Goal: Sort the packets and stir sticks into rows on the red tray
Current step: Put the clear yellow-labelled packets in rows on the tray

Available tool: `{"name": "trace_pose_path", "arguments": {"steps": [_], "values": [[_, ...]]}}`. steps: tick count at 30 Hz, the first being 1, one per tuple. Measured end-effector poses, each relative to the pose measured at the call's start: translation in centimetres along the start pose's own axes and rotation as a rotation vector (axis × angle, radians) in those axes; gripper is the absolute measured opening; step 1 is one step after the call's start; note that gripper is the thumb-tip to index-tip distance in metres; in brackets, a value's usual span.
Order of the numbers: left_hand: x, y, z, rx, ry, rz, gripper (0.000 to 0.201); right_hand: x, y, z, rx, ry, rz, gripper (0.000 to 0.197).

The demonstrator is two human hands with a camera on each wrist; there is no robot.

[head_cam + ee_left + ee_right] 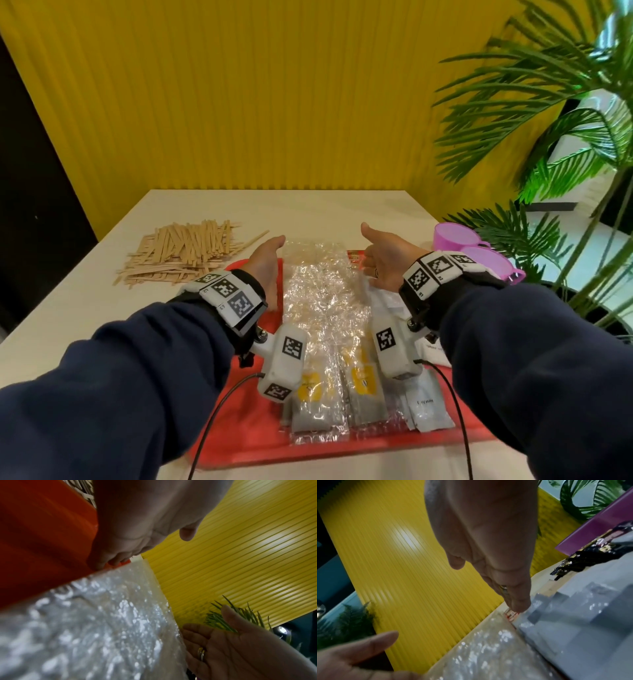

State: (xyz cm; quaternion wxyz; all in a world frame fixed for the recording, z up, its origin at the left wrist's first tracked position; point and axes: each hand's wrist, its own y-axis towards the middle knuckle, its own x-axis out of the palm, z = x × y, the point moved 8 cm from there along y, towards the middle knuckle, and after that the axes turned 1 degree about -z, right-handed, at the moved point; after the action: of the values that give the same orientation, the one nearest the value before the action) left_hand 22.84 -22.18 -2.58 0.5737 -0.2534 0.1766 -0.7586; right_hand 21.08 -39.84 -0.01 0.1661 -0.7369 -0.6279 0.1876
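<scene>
A red tray (pixel 239 435) lies on the table in front of me. Rows of clear-wrapped packets (pixel 318 308) run down its middle, some with yellow and grey labels (pixel 363 387). White cream packets (pixel 428 404) lie along the right side. My left hand (pixel 265 270) stands flat and open at the left edge of the clear rows, fingers straight, holding nothing. My right hand (pixel 380 263) stands open at their right edge, palm facing inward. In the left wrist view the left fingers (pixel 106 561) touch the tray beside the clear wrap (pixel 89 628). A heap of wooden stir sticks (pixel 185 253) lies on the table at the left.
Two pink cups (pixel 479 257) stand on the table's right edge next to a green palm plant (pixel 565 137). A yellow ribbed wall (pixel 257 96) rises behind the table. Cables from the wrist cameras hang over the tray's near edge. Dark packets (pixel 583 557) lie near the right hand.
</scene>
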Motion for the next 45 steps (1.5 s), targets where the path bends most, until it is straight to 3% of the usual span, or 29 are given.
{"name": "trace_pose_path", "arguments": {"steps": [3,7,11,16,17,19,20,22,24,27,29,31,34,38,40,45], "values": [[-0.5,-1.9,-0.5,0.028,-0.003,0.008,0.078,-1.2,-2.5,0.4,-0.024,0.028,0.01,0.082],[0.0,-5.3,-2.8,0.011,0.098,0.017,0.036,-2.2,-6.0,3.4,-0.012,0.005,0.012,0.078],[-0.1,-6.8,-5.7,0.022,0.09,0.005,0.046,-2.3,-8.4,7.2,-0.008,0.007,0.027,0.076],[0.2,-7.2,-8.2,0.043,0.015,-0.021,0.039,-0.6,-10.2,9.4,-0.033,0.049,-0.004,0.072],[0.1,-7.1,-8.4,0.054,0.002,-0.032,0.051,-0.2,-10.5,9.4,-0.04,0.055,-0.025,0.073],[-0.9,-4.0,-9.3,0.085,-0.048,-0.055,0.099,0.4,-11.1,9.3,-0.06,0.073,-0.053,0.073],[-1.1,-2.8,-9.7,0.098,-0.044,-0.056,0.111,0.5,-11.4,9.1,-0.074,0.083,-0.052,0.072],[-0.8,-2.9,-9.9,0.084,-0.039,-0.057,0.114,-0.1,-11.9,8.6,-0.121,0.091,-0.001,0.068],[0.7,-7.8,-9.0,0.085,-0.012,-0.058,0.104,-1.8,-12.5,8.1,-0.173,-0.031,0.128,0.057],[1.0,-9.3,-8.9,0.096,0.054,-0.03,0.083,-4.6,-13.5,7.7,-0.169,-0.591,0.317,0.045],[0.7,-8.7,-9.3,0.085,0.084,-0.003,0.072,-5.2,-13.9,8.2,-0.115,-0.93,0.318,0.053],[0.6,-8.2,-9.6,0.085,0.087,0.031,0.062,-4.9,-14.1,9.6,-0.041,-1.096,0.248,0.067],[0.7,-8.2,-9.7,0.092,0.094,0.078,0.051,-4.1,-14.2,10.4,-0.02,-1.208,0.194,0.073],[0.7,-7.8,-9.8,0.086,0.075,0.084,0.05,-2.8,-14.2,10.1,-0.059,-1.323,0.203,0.047],[0.4,-7.4,-9.7,0.083,0.073,0.091,0.048,-2.2,-14.0,9.8,-0.077,-1.383,0.193,0.044],[-0.3,-6.4,-9.6,0.093,0.065,0.099,0.07,-1.9,-13.0,9.1,-0.126,-1.355,0.236,0.048]]}}
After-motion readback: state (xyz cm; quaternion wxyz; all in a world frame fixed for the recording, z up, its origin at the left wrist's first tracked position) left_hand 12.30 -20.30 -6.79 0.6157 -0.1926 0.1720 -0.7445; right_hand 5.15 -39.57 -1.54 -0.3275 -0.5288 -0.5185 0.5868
